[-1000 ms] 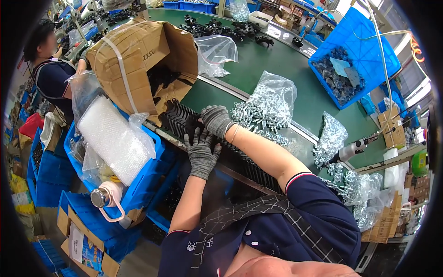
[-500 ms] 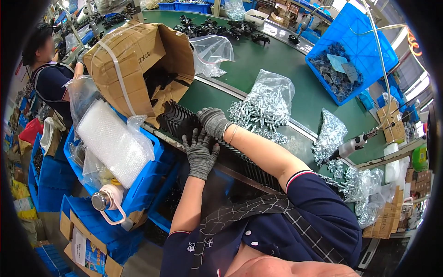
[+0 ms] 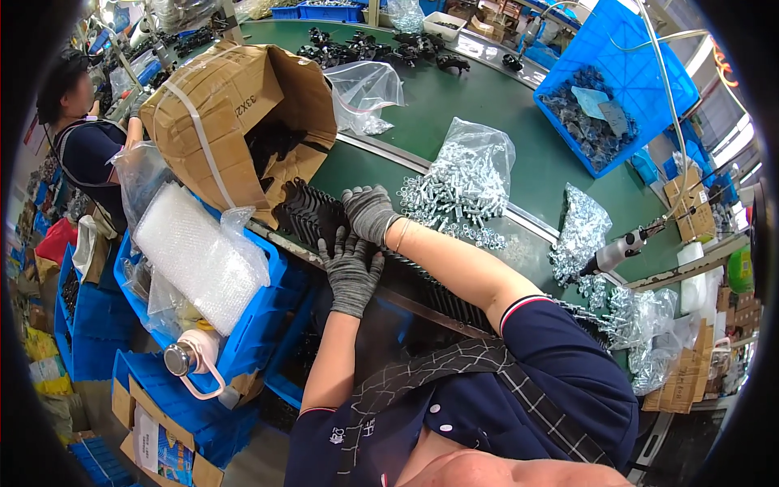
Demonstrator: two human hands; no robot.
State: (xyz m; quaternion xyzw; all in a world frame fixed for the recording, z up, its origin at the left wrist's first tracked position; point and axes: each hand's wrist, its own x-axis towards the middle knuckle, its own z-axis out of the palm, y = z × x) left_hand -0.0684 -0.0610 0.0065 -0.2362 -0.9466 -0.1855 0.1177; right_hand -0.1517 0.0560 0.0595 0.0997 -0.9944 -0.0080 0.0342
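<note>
Green worktop point(image 3: 438, 101): two gloved hands point(image 3: 352, 277) point(image 3: 372, 214) at one black-part row point(image 3: 305, 214).

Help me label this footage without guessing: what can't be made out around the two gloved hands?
All in the head view:
1. Right hand in striped grey knit glove: whether it holds anything; its own back hides the palm.
2. Row of thin black curved parts: partly covered by the right hand and matching-gloved left hand.
3. Large brown cardboard box: full contents, hidden by walls and shadow.
4. Small shiny silver metal pieces: count; too small, heaped.
</note>
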